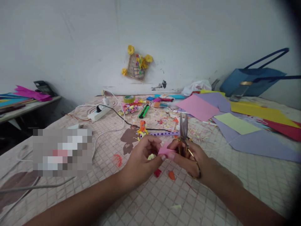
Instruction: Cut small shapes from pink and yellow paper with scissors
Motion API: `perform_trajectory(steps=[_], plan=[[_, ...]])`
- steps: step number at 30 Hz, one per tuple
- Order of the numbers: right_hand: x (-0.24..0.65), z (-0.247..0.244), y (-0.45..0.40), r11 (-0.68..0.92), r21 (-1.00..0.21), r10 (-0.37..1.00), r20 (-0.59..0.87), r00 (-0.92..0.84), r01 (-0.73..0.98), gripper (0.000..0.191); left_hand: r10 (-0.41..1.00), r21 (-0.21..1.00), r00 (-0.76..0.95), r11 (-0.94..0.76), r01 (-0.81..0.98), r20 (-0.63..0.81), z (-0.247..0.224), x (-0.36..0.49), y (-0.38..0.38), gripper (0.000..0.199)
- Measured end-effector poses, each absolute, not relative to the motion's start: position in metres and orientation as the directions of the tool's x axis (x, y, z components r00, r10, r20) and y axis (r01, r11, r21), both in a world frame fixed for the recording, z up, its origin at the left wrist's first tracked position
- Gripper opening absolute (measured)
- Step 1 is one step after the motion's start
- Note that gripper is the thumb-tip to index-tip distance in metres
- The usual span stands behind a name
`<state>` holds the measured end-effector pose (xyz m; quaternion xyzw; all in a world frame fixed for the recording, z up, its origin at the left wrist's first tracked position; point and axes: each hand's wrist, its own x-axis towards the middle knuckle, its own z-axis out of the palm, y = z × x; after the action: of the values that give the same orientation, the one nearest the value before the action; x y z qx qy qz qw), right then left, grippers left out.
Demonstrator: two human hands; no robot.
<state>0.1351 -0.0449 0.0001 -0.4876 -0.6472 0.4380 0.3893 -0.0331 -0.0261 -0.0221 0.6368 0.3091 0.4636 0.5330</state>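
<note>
Thumb and fingertips of the left hand (144, 159) and of the right hand (196, 159) are clamped on a small piece of pink paper (166, 150), which sits at the centre of the clock, 12 being toward the wall. The right hand also carries the scissors (184, 128), handles hooked on its fingers, blades slightly apart and pointing to 1 o'clock. Those loose blades could swing and nick a finger or the paper if the wrist turns; pulling unevenly from both sides could crease or tear so small a piece.

A red scrap (157, 173) lies at 7 o'clock and an orange scrap (171, 175) near 6; a dragging forearm might sweep them away. The dotted purple stick (162, 134) lies at 12 o'clock, near a black cord (154, 129) that could snag it if tugged. The green cutter (144, 111) rests at 11 o'clock.
</note>
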Motion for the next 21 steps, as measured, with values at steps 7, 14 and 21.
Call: perform_trajectory(steps=[7, 14, 21], plan=[[0.1364, 0.0008, -0.0449, 0.177, -0.944, 0.96, 0.104, -0.259, 0.277, 0.024, 0.901, 0.979, 0.387, -0.203, -0.026, 0.197, -0.0222, -0.0319, -0.0255, 0.021], [0.1352, 0.0029, -0.046, 0.116, -0.946, 0.967, 0.039, -0.25, 0.302, 0.019, 0.907, 0.963, 0.401, -0.21, 0.171, 0.127, -0.0206, -0.0335, -0.0239, 0.019], [0.1395, -0.0032, -0.0453, 0.132, -0.973, 0.944, 0.065, -0.323, 0.191, 0.014, 0.908, 0.979, 0.406, -0.166, 0.12, 0.105, -0.026, -0.0355, -0.0235, 0.022]])
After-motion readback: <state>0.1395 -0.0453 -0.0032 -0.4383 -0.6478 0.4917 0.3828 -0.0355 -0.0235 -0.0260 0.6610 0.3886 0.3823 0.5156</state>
